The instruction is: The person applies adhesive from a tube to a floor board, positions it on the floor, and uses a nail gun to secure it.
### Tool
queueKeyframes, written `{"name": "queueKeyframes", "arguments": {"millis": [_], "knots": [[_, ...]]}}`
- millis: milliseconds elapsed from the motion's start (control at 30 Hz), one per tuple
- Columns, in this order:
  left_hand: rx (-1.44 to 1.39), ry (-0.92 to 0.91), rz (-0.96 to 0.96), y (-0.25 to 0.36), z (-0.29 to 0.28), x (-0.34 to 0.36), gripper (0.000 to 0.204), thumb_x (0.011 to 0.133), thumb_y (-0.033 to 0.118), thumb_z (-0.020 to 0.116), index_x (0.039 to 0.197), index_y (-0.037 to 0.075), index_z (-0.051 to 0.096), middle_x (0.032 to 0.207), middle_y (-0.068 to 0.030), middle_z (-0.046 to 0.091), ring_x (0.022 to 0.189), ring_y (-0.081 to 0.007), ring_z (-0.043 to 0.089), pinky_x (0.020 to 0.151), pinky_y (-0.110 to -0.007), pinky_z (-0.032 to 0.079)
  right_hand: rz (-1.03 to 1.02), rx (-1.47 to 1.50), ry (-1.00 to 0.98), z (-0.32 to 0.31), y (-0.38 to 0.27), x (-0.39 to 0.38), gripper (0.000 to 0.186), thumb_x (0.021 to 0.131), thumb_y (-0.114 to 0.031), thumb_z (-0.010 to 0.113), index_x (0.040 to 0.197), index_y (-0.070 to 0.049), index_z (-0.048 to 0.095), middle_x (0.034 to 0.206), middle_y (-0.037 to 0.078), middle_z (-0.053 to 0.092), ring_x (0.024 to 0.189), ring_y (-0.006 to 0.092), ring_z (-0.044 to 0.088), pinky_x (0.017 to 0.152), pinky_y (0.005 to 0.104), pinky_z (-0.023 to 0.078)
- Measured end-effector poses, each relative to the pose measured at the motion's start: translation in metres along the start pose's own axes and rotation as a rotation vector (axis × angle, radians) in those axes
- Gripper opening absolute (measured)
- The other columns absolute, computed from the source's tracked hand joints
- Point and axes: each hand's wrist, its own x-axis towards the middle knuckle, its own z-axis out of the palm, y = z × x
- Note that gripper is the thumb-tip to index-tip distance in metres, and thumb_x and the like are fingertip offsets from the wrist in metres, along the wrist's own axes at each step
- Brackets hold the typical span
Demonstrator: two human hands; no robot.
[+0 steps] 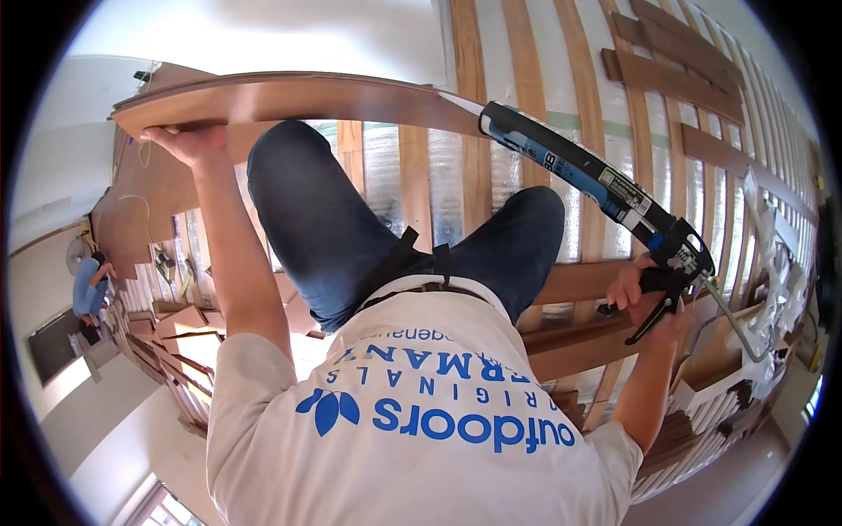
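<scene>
- A long, reddish-brown wooden plank (289,96) lies crosswise in front of the person, beyond the knees, and extends from the far left to the white nozzle near the centre.
- The bare left hand (189,145) is at the plank's left end, on the near edge; its grip holds that edge, with part of the fingers hidden.
- The bare right hand (653,307) has its grip wrapped around the black handle of a caulking gun, fingers by the trigger lever (656,323).
- The caulking gun (684,256) carries a black-and-blue cylindrical cartridge (570,167) and slants up and leftward from the right hand; a bent metal rod (738,326) sticks out behind.
- The cartridge's white tapered nozzle (458,102) points at the plank's right part; whether the tip touches it, I cannot tell.
- The person's legs in dark blue jeans (320,219) are bent, knees apart, above a floor of parallel pale-wood battens (476,171) with silvery sheeting (382,167) between them.
- More brown boards (671,83) lie across the battens at the upper right.
- At the far left, well apart, a co-worker in blue (88,285) is bent forward near a round fan (77,254).
</scene>
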Motion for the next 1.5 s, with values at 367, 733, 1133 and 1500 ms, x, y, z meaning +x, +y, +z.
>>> {"name": "queueKeyframes", "arguments": {"millis": [367,733,1133,1500], "knots": [[-0.014,-0.019,-0.011,0.004,-0.011,0.013,0.087,0.088,0.089,0.038,0.150,0.027,0.046,0.153,0.0003,0.047,0.140,-0.0294,0.044,0.118,-0.056,0.036,0.113,-0.041,0.172,0.005,-0.014,-0.006,0.070,0.095,-0.053,0.069,0.139,-0.002,0.049,0.078,0.002,0.049,0.067,0.0153,0.049,0.060,0.0339,0.045],[0.050,0.006,-0.019,0.001,-0.023,0.015,0.093,0.086,0.092,0.034,0.154,0.029,0.040,0.157,-0.0010,0.042,0.145,-0.0316,0.039,0.121,-0.057,0.030,0.076,0.079,-0.038,-0.003,-0.003,0.007,0.099,0.084,-0.070,0.072,0.151,-0.002,0.043,0.090,0.004,0.055,0.081,0.0185,0.057,0.075,0.0418,0.051],[-0.035,0.049,-0.065,-0.015,-0.061,0.012,0.089,0.087,0.088,0.040,0.153,0.028,0.043,0.155,-0.0014,0.045,0.144,-0.0315,0.041,0.120,-0.058,0.031,0.026,0.171,0.108,0.082,0.025,0.004,0.084,0.094,-0.068,0.055,0.142,0.001,0.045,0.100,0.009,0.056,0.097,0.0228,0.055,0.098,0.0460,0.044],[-0.115,0.191,-0.267,-0.054,-0.158,-0.011,0.082,0.096,0.078,0.040,0.156,0.022,0.040,0.158,-0.0044,0.044,0.144,-0.0305,0.040,0.120,-0.055,0.031,0.119,-1.444,0.765,-0.001,0.082,-0.007,0.105,0.082,-0.043,0.081,0.157,0.005,0.027,0.142,0.025,0.051,0.126,0.0365,0.055,0.108,0.0434,0.042]]}}
